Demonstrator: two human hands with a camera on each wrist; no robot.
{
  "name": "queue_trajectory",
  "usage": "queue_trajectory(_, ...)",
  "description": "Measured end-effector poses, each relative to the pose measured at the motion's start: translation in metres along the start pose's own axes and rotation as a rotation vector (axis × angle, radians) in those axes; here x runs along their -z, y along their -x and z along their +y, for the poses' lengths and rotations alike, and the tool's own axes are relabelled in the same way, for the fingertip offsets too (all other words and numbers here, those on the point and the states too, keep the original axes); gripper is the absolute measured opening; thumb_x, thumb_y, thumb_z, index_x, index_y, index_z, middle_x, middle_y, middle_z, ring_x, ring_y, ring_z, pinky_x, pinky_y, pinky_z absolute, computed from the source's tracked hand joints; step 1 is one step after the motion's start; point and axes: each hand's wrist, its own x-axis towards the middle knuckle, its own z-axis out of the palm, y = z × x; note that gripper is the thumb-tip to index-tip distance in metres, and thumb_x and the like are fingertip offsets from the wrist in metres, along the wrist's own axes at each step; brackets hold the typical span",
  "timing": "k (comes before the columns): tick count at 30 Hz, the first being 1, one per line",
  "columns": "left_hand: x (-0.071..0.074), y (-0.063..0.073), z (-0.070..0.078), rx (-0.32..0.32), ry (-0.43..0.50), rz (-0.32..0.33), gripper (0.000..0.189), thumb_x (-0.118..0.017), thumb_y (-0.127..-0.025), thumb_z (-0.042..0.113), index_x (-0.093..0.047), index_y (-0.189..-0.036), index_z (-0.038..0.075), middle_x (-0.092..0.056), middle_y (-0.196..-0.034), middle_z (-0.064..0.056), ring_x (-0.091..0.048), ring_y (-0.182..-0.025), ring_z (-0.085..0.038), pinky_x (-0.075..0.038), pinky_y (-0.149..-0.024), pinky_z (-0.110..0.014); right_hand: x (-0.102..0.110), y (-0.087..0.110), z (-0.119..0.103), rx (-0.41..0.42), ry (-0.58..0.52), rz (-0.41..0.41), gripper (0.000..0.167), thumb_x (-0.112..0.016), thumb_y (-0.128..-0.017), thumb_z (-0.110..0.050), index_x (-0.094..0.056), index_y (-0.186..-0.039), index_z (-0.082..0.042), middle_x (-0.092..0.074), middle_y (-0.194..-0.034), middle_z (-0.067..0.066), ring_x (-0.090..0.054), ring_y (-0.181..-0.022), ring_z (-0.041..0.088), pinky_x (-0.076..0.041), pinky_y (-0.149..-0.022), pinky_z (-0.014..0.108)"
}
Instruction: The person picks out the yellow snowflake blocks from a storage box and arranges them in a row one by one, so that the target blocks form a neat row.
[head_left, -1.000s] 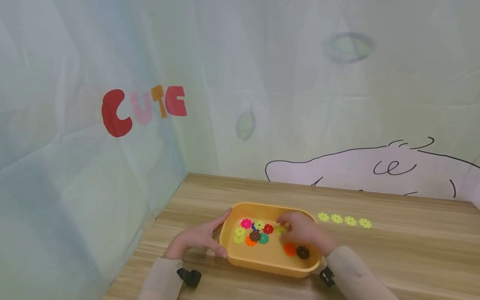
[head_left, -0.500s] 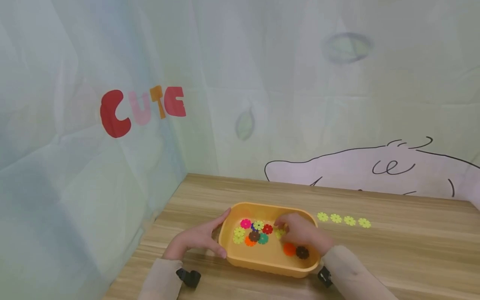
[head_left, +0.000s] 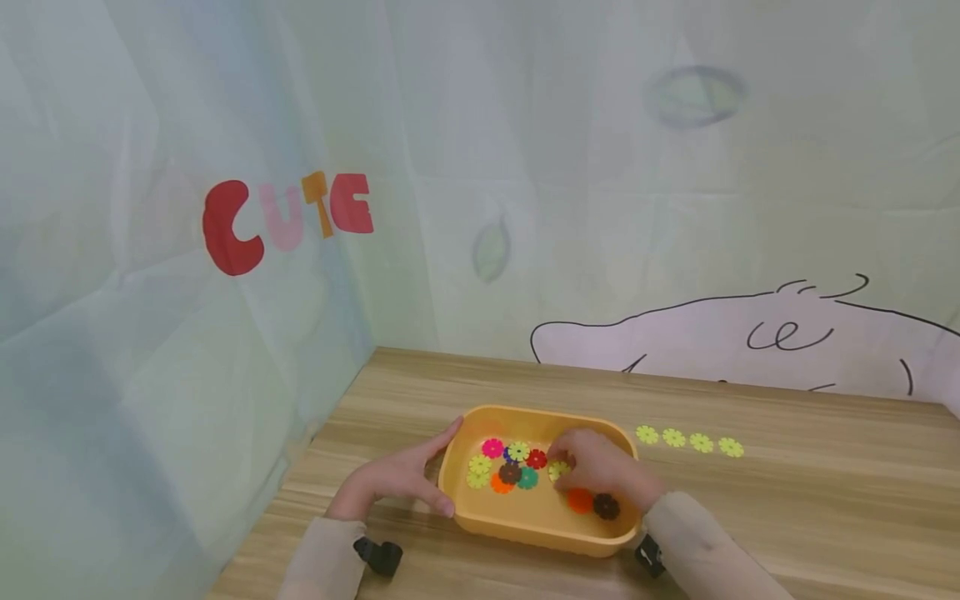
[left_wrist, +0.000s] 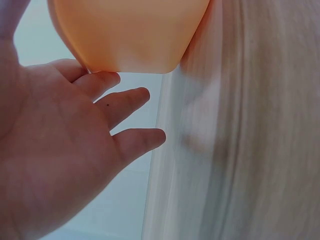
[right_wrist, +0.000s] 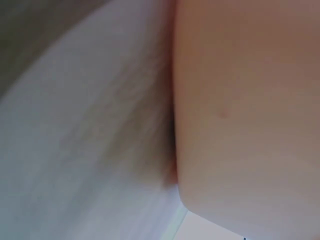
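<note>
An orange plastic tray (head_left: pixel 517 521) stands on the table in the head view, with several coloured snowflake discs lying in it. My left hand (head_left: pixel 401 482) is at its left end, thumb and index finger spread against the wall. In the left wrist view the fingers (left_wrist: pixel 142 141) of that hand are mostly straight beside the tray. My right hand (head_left: pixel 592 462) reaches inside the tray's right half, thumb and index fingertips pinching a yellow snowflake disc (head_left: pixel 558 472), partly hidden by the hand. The right wrist view holds only blurred, close surfaces, with no fingertips or disc.
Yellow discs (head_left: pixel 701 442) lie in a row on the wooden table (head_left: pixel 825 508), right of the tray. Inside the tray a red-orange disc (head_left: pixel 580 501) and a dark brown disc (head_left: pixel 606 507) lie near my right hand. A fabric wall (head_left: pixel 450 317) borders the table.
The right hand has shifted slightly left and toward me inside the tray, and the yellow disc at its fingertips shows more. The left hand and tray stay in place.
</note>
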Motion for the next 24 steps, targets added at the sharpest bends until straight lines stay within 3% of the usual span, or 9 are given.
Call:
queue_trajectory(6, 0.0002, -0.0004, -0.0008, -0.007, -0.001, -0.002, 0.124, -0.086, -0.069, 0.042, -0.003, -0.156, 0.011, -0.006, -0.161, -0.016, -0.010, -0.147, -0.036, -0.016, -0.115, -0.059, -0.0005, 0.0003, 0.0001, 0.027, -0.006, -0.022, 0.022, -0.079, -0.079, -0.015, -0.073, -0.099, -0.014, -0.061, -0.099, -0.003, -0.051, -0.085, 0.016, -0.049, -0.079, 0.037)
queue_trajectory(13, 0.0007, -0.0015, -0.0008, -0.025, -0.006, -0.008, 0.124, -0.085, -0.069, 0.043, -0.003, -0.156, 0.010, -0.006, -0.161, -0.017, -0.009, -0.146, -0.038, -0.016, -0.114, -0.060, 0.0004, 0.0003, 0.0000, 0.047, -0.007, -0.055, 0.023, -0.079, -0.077, -0.013, -0.074, -0.100, -0.011, -0.055, -0.091, -0.004, -0.050, -0.081, 0.015, -0.047, -0.073, 0.030)
queue_trajectory(24, 0.0000, 0.0004, 0.0020, 0.010, -0.018, 0.006, 0.123, -0.086, -0.069, 0.043, -0.005, -0.156, 0.011, -0.007, -0.162, -0.014, -0.011, -0.147, -0.035, -0.017, -0.115, -0.059, 0.0015, 0.0019, -0.0023, -0.008, -0.057, -0.070, 0.027, -0.080, -0.075, -0.012, -0.072, -0.101, -0.008, -0.059, -0.091, -0.003, -0.051, -0.080, 0.015, -0.048, -0.071, 0.029)
